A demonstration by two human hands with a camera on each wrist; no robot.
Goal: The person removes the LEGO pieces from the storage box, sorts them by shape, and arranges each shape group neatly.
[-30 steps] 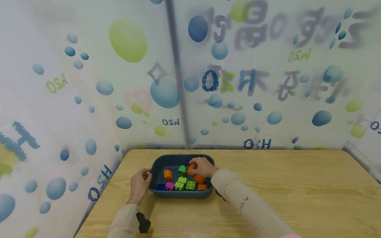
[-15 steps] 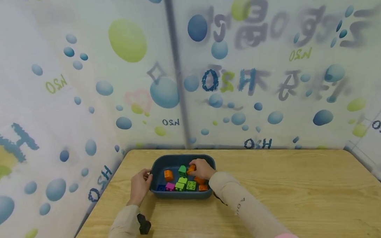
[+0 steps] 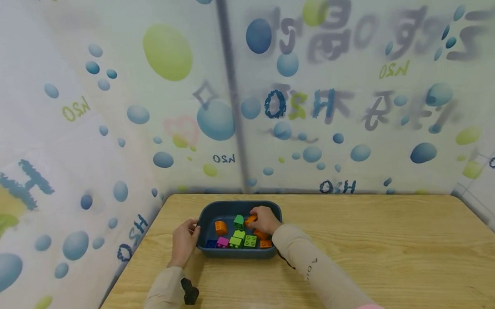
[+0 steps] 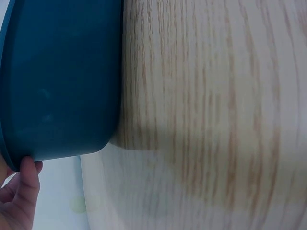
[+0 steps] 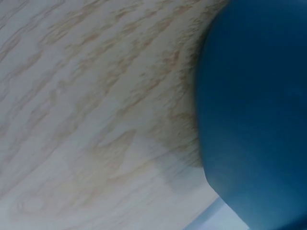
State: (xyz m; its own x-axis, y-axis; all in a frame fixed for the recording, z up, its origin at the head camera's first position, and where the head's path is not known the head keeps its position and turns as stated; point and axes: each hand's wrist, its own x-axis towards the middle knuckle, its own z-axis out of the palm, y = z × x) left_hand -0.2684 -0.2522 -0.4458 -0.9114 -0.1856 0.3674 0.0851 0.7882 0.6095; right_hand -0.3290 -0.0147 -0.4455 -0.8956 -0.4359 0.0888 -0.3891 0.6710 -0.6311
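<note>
A dark blue bin (image 3: 206,212) sits on the wooden table (image 3: 377,241) near its far left corner. Inside lie several toy bricks: an orange one (image 3: 220,227), a green one (image 3: 238,220), light green ones (image 3: 250,240), a pink one (image 3: 223,241) and a blue one (image 3: 211,243). My right hand (image 3: 265,220) reaches into the bin and pinches an orange brick (image 3: 250,219). My left hand (image 3: 185,238) grips the bin's left rim; in the left wrist view a finger (image 4: 21,191) curls against the bin wall (image 4: 62,76). The right wrist view shows only the bin's outer wall (image 5: 259,110) and table.
Printed bubble-pattern curtains (image 3: 106,109) close in the table at the back and left. A grey pole (image 3: 230,91) stands behind the bin. The tabletop stretches right of the bin, and wrist camera straps (image 3: 190,292) show on my sleeves.
Almost nothing has moved. My right hand stays in the bin on the orange brick, shifting slightly; my left hand keeps hold of the rim.
</note>
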